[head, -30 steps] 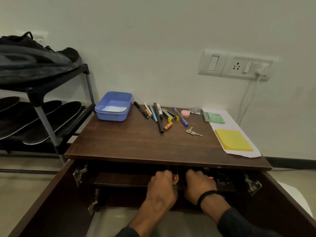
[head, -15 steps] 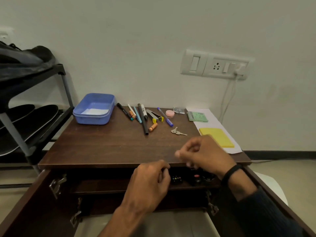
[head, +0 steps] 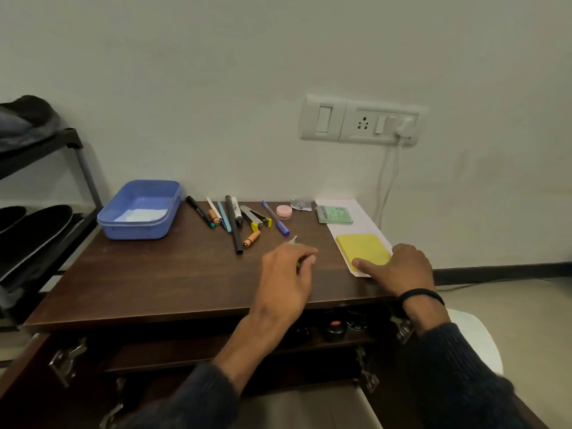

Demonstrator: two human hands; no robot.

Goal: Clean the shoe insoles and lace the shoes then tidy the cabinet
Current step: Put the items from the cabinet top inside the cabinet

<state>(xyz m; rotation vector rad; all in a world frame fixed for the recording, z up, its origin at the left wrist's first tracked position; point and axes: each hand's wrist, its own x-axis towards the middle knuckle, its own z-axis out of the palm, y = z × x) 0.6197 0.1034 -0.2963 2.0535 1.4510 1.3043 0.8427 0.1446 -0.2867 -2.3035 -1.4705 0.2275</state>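
Both hands hover low over the table point(head: 161, 274): left hand point(head: 286, 275) loosely curled near the keys point(head: 293, 240), holding nothing visible; right hand point(head: 399, 269) fingers rest on the yellow pad point(head: 362, 247) by the right edge.

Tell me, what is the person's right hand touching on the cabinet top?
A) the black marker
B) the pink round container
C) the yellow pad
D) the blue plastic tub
C: the right hand rests its fingers on the near edge of the yellow pad, far from the other items.

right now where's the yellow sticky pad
In the head view it lies on the white paper at the cabinet top's right edge, the yellow sticky pad under the right hand's fingertips.
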